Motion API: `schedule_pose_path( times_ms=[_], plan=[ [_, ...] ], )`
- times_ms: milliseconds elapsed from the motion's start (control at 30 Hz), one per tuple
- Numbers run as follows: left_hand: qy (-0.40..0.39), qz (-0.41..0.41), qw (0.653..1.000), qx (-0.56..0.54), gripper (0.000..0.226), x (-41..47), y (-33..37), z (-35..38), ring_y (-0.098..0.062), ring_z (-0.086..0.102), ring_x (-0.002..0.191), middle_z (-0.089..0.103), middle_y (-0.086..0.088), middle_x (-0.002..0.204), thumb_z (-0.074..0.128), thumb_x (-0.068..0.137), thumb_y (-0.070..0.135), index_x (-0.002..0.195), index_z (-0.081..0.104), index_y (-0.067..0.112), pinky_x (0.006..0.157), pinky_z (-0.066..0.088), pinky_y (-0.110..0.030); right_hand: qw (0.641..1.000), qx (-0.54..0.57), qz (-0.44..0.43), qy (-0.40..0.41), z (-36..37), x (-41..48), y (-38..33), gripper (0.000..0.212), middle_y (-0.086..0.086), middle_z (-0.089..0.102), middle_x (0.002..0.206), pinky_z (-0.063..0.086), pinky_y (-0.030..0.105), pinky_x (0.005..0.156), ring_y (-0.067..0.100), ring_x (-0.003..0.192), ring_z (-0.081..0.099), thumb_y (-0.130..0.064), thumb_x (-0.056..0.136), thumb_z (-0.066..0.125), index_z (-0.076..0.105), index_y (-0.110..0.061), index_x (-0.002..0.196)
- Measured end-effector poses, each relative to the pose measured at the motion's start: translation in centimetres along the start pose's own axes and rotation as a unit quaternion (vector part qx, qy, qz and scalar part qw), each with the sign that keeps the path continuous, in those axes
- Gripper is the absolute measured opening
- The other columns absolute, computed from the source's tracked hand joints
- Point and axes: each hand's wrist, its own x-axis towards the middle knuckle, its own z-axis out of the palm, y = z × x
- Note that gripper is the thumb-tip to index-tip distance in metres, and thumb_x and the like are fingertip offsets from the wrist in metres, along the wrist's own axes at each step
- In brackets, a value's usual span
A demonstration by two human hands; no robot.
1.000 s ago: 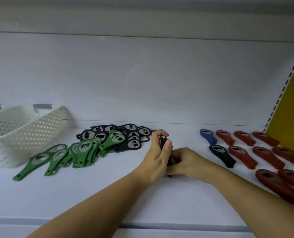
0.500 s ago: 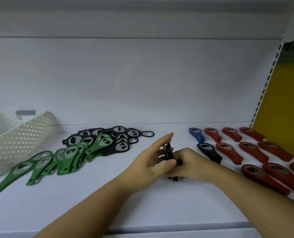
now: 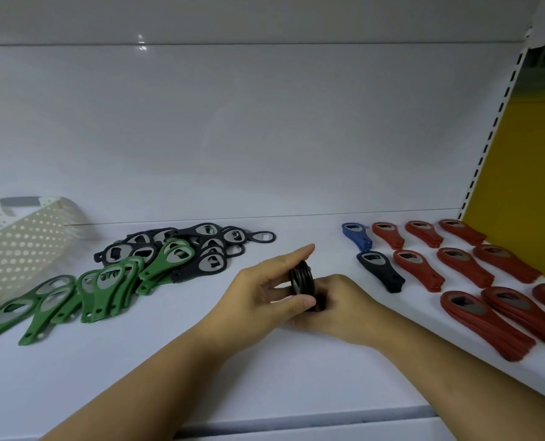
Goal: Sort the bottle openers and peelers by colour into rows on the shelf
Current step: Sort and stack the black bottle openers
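A stack of black bottle openers (image 3: 301,277) stands on edge at the middle of the white shelf (image 3: 264,370). My right hand (image 3: 338,308) grips its lower part from the right. My left hand (image 3: 264,288) touches the stack from the left, fingers straight along it and thumb against its near side. A loose heap of black openers (image 3: 201,249) lies behind at centre left, with green openers (image 3: 105,284) spread in front of it. On the right lie rows of red openers (image 3: 462,268), a blue stack (image 3: 357,235) and a black stack (image 3: 381,270).
A white perforated basket (image 3: 19,249) stands tilted at the far left. The shelf's back wall (image 3: 264,132) rises behind everything. A slotted upright (image 3: 487,135) and a yellow panel (image 3: 525,160) close off the right side. The shelf's front edge (image 3: 296,418) runs below my forearms.
My left hand's fingers have uncurled from the stack's top and now lie straight along its side. The right hand keeps its grip. The view has drifted slightly right.
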Motion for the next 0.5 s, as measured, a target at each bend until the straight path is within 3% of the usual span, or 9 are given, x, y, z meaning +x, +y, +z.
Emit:
schedule_pose_path(
  times_ms=[100, 233, 300, 367, 500],
  plan=[
    [0.015, 0.019, 0.999, 0.031, 0.059, 0.1, 0.0, 0.4, -0.010, 0.062, 0.110, 0.066, 0.011, 0.114, 0.080, 0.071, 0.005, 0.110, 0.065, 0.047, 0.087, 0.052, -0.022, 1.000, -0.012, -0.002, 0.009, 0.0, -0.2, -0.1, 0.048, 0.006, 0.058, 0.067, 0.039, 0.033, 0.061, 0.012, 0.064, 0.045, -0.057, 0.057, 0.073, 0.065, -0.013, 0.076],
    [0.036, -0.006, 0.999, -0.026, 0.046, 0.3, 0.0, 0.2, -0.017, 0.069, 0.093, 0.069, 0.000, 0.104, 0.075, 0.072, -0.006, 0.107, 0.068, 0.024, 0.081, 0.055, -0.026, 1.000, 0.003, 0.003, -0.021, -0.9, -0.7, -1.0, 0.034, -0.002, 0.052, 0.061, 0.037, 0.032, 0.058, 0.012, 0.059, 0.044, -0.038, 0.061, 0.084, 0.064, -0.013, 0.071],
    [0.046, -0.014, 0.997, -0.052, 0.044, 0.4, 0.1, -0.2, -0.019, 0.069, 0.094, 0.068, -0.006, 0.105, 0.074, 0.068, -0.002, 0.106, 0.066, 0.019, 0.079, 0.055, -0.026, 0.999, 0.015, 0.005, -0.039, -1.6, -1.0, -1.2, 0.019, -0.011, 0.049, 0.056, 0.036, 0.025, 0.055, 0.008, 0.054, 0.043, -0.024, 0.068, 0.084, 0.066, -0.019, 0.066],
    [0.042, -0.026, 0.996, -0.070, 0.048, 0.4, 0.2, -0.4, -0.020, 0.069, 0.098, 0.068, -0.010, 0.109, 0.074, 0.064, 0.002, 0.108, 0.065, 0.019, 0.079, 0.055, -0.026, 0.999, 0.012, 0.004, -0.041, -1.8, -1.3, -1.4, 0.023, -0.016, 0.052, 0.052, 0.037, 0.019, 0.054, 0.003, 0.052, 0.044, -0.020, 0.070, 0.083, 0.066, -0.030, 0.059],
    [0.026, -0.035, 0.997, -0.062, 0.050, 0.2, 0.3, -0.2, -0.020, 0.069, 0.099, 0.069, -0.006, 0.108, 0.074, 0.066, -0.010, 0.107, 0.066, 0.018, 0.079, 0.055, -0.029, 0.999, 0.011, 0.012, -0.031, -1.5, -1.4, -1.2, 0.017, -0.013, 0.052, 0.056, 0.038, 0.023, 0.057, 0.006, 0.055, 0.045, -0.020, 0.069, 0.084, 0.068, -0.024, 0.065]
  ],
)
